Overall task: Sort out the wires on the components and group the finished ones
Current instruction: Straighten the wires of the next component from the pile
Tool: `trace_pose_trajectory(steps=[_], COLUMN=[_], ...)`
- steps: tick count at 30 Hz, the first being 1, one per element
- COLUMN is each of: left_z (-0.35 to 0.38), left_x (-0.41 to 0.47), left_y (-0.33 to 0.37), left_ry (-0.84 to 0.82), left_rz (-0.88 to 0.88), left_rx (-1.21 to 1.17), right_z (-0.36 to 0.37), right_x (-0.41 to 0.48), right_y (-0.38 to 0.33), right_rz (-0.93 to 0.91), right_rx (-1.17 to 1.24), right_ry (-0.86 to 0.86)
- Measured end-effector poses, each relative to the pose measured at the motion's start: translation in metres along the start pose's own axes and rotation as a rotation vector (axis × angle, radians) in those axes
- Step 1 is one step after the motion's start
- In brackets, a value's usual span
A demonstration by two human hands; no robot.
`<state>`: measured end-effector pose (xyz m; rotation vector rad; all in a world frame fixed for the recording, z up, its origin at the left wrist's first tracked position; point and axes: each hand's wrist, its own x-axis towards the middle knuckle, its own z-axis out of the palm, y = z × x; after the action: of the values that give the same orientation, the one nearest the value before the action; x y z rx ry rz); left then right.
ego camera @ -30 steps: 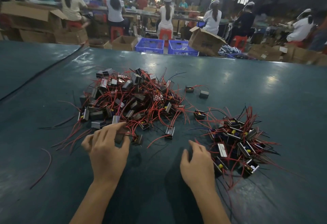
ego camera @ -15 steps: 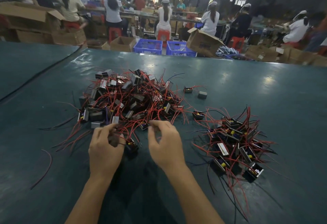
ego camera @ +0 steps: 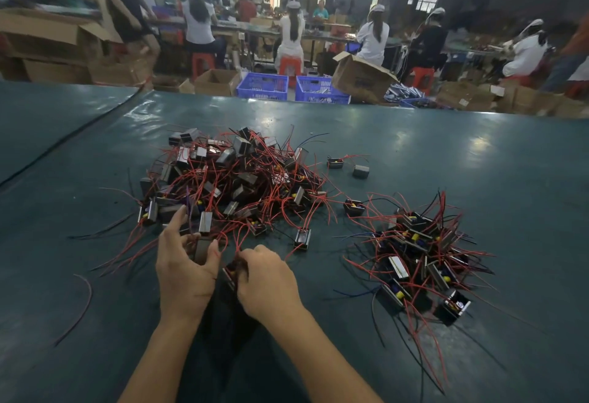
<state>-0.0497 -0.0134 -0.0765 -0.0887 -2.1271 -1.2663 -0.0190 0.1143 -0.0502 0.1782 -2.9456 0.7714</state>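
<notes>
A big tangled heap of small metal-framed components (ego camera: 236,179) with red and black wires lies in the middle of the dark green table (ego camera: 446,154). A smaller, separate group of components (ego camera: 417,253) lies to the right. At the heap's near edge, my left hand (ego camera: 185,268) grips a grey component (ego camera: 201,248) between thumb and fingers. Close beside it, my right hand (ego camera: 267,278) holds a small component with a yellow part (ego camera: 232,272) and pinches its red wires.
Two single components (ego camera: 334,163) (ego camera: 360,171) lie apart behind the heap, two more (ego camera: 354,206) (ego camera: 302,237) between the piles. A loose red wire (ego camera: 83,294) lies at the near left. Beyond the table's far edge stand blue crates (ego camera: 263,85), cardboard boxes (ego camera: 361,76) and seated workers.
My right hand came from beside the right group across to the heap's near edge and took a small component. My left hand closed around a grey component there.
</notes>
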Motion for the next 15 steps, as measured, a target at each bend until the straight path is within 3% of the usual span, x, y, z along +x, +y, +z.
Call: trace_pose_trajectory(steps=[3,7,10,15], left_z=[0.002,0.007,0.008,0.009], left_x=[0.001,-0.003,-0.004,-0.005], left_y=[-0.002,-0.003,-0.003,-0.002], left_ry=[-0.061,-0.154,-0.190,-0.199], left_rz=[-0.032,-0.048,-0.038,-0.012], left_rx=[0.032,0.070,0.078,0.103], right_z=[-0.007,-0.036,-0.052,-0.055], right_x=[-0.013,-0.024,-0.035,-0.047], right_y=[0.011,0.056,0.095,0.119], right_rz=[-0.026,0.181,0.512,0.599], right_rx=[0.054,0.045,-0.176,-0.247], right_ry=[0.114,0.536,0.453,0.420])
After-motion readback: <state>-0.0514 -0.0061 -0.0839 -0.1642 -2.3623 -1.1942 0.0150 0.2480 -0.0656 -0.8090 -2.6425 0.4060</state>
